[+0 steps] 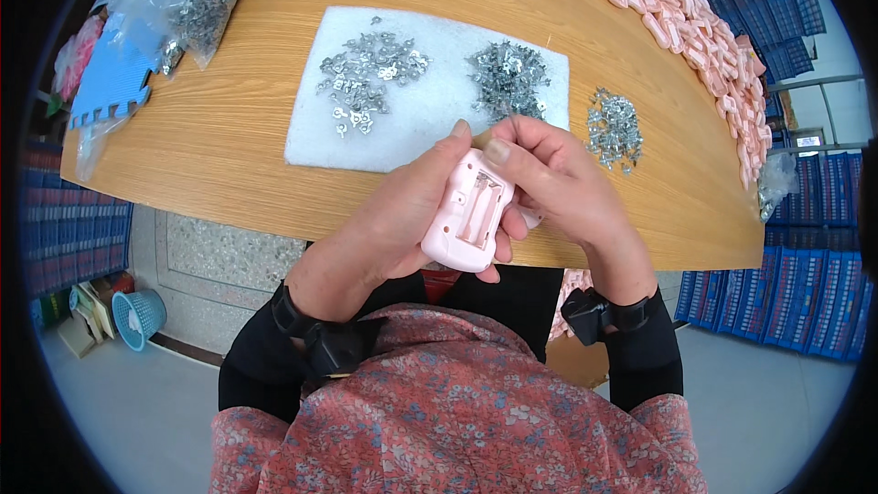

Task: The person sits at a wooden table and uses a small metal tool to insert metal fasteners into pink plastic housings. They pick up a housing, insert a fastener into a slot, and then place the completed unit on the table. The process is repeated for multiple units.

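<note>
Head view: left hand [389,224] is cupping a pink plastic housing [466,212] from beneath, fingers wrapped around it, open compartment facing up. Right hand [549,178] is gripping its top edge, thumb pressing into the recess. Housing is sitting just above the near edge of the wooden counter [229,128]. White foam pad [430,128] is carrying two heaps of small shiny metal clips [508,78]; a third heap is lying beside it.

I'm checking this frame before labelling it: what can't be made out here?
- Head view: the far end of the pink casing is covered by the right hand and the left hand.
- Whether the fingertips pinch a metal piece: too small.
- Single clips in the metal piles: too small.
- Pink parts row: cut by the rim.
</note>
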`<action>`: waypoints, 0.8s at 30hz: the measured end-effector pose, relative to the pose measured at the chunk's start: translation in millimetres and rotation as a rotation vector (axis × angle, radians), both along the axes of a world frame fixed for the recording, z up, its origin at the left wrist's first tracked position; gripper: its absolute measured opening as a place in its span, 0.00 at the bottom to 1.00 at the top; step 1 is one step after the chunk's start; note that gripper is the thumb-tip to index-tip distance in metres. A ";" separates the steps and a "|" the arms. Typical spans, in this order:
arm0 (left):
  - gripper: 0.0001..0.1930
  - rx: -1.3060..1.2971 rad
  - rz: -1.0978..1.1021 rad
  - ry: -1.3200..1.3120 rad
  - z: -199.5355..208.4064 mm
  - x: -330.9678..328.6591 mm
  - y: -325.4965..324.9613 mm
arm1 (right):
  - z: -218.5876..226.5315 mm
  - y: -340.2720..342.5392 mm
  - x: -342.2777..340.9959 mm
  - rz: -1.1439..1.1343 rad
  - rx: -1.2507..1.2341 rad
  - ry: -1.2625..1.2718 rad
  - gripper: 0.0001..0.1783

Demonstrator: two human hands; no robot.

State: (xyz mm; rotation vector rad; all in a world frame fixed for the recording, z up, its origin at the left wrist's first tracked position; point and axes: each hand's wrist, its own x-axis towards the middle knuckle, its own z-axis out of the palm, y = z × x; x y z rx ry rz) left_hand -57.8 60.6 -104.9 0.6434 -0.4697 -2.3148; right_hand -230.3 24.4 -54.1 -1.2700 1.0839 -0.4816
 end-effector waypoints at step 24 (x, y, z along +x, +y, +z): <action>0.36 -0.013 0.014 -0.094 -4.9 -5.2 0.8 | -13.8 3.6 -4.7 0.016 -0.045 0.005 0.12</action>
